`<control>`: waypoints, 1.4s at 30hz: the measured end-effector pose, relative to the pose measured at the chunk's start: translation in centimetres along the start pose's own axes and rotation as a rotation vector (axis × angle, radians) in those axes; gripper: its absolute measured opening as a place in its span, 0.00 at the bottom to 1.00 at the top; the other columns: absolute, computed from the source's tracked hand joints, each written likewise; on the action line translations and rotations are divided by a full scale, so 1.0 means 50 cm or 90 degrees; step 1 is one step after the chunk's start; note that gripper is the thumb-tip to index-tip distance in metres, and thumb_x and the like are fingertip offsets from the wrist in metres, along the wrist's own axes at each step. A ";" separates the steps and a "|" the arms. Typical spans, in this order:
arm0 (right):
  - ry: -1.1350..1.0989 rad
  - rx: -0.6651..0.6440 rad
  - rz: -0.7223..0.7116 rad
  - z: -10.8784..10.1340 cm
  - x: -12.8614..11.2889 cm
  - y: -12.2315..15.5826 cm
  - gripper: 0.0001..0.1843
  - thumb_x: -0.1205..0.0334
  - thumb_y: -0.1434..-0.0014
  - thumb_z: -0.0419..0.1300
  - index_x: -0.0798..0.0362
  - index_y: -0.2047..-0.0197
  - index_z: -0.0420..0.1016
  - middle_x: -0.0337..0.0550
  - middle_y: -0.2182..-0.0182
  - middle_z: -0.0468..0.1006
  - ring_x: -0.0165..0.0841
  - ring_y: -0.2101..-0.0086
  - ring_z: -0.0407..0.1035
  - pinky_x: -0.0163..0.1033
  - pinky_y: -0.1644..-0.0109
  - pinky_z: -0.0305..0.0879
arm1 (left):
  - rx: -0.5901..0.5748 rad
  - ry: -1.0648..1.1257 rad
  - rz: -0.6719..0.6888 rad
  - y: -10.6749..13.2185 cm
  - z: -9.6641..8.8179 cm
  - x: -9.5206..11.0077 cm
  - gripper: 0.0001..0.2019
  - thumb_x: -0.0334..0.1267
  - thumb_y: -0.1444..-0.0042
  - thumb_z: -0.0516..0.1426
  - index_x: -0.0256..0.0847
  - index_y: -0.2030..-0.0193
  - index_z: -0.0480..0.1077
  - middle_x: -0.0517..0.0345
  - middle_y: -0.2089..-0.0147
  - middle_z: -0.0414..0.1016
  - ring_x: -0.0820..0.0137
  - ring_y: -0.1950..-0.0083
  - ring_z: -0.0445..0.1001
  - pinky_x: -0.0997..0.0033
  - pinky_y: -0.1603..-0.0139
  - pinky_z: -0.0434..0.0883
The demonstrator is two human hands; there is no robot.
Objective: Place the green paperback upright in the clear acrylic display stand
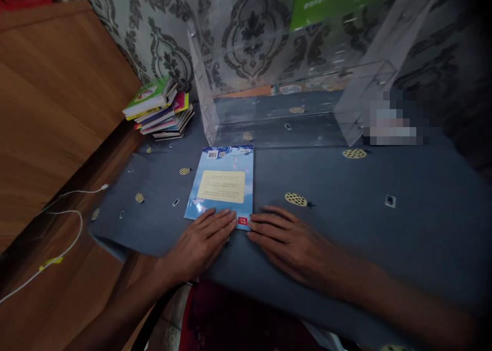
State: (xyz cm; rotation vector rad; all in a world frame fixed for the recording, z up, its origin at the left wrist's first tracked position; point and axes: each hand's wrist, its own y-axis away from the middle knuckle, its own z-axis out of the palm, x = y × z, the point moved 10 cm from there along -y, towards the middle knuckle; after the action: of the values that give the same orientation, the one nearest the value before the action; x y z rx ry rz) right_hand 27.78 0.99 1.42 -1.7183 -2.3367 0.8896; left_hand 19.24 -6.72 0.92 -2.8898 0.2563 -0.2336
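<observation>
A thin blue book (223,161) lies closed on the cloth-covered table, with a cream text panel, a barcode along its far edge and a small red logo at its near right corner. My left hand (207,238) rests flat over the book's near edge, fingers stretched out. Beside that corner, my right hand (288,241) lies with its fingers extended, the tips touching the book's right edge. Neither hand is wrapped around anything.
Behind the book stands a clear acrylic rack (277,130) with a green book (346,2) up top. Several books (157,110) are stacked at the back left. A wooden cabinet (57,100) and a white cable (77,233) are at the left. A blurred-out item (395,123) sits back right.
</observation>
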 end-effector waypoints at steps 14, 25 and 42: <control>-0.001 -0.006 0.011 -0.013 -0.004 -0.011 0.18 0.70 0.33 0.51 0.58 0.43 0.74 0.51 0.49 0.81 0.39 0.48 0.75 0.56 0.41 0.71 | 0.129 -0.069 -0.140 0.122 -0.067 -0.102 0.23 0.32 0.32 0.52 0.45 0.31 0.61 0.49 0.37 0.73 0.62 0.36 0.72 0.52 0.35 0.72; 0.000 -0.002 0.059 -0.017 0.004 -0.005 0.20 0.72 0.35 0.54 0.53 0.42 0.74 0.45 0.47 0.81 0.35 0.46 0.73 0.49 0.36 0.67 | 0.078 -0.047 -0.191 -0.023 -0.037 -0.290 0.20 0.42 0.30 0.49 0.39 0.37 0.69 0.46 0.35 0.72 0.60 0.36 0.73 0.55 0.38 0.74; -0.033 -0.072 0.133 0.004 0.119 -0.050 0.17 0.61 0.28 0.51 0.54 0.42 0.74 0.50 0.44 0.78 0.38 0.42 0.70 0.58 0.32 0.58 | 0.134 0.019 -0.226 -0.131 0.007 -0.425 0.21 0.37 0.33 0.46 0.34 0.39 0.70 0.44 0.35 0.71 0.59 0.35 0.71 0.52 0.32 0.67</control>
State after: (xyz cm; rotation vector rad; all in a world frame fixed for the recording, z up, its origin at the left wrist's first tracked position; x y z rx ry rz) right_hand 23.51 5.83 1.06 -2.0390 -2.3121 0.8552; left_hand -0.36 3.69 -0.76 -2.7039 -0.2655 -0.3408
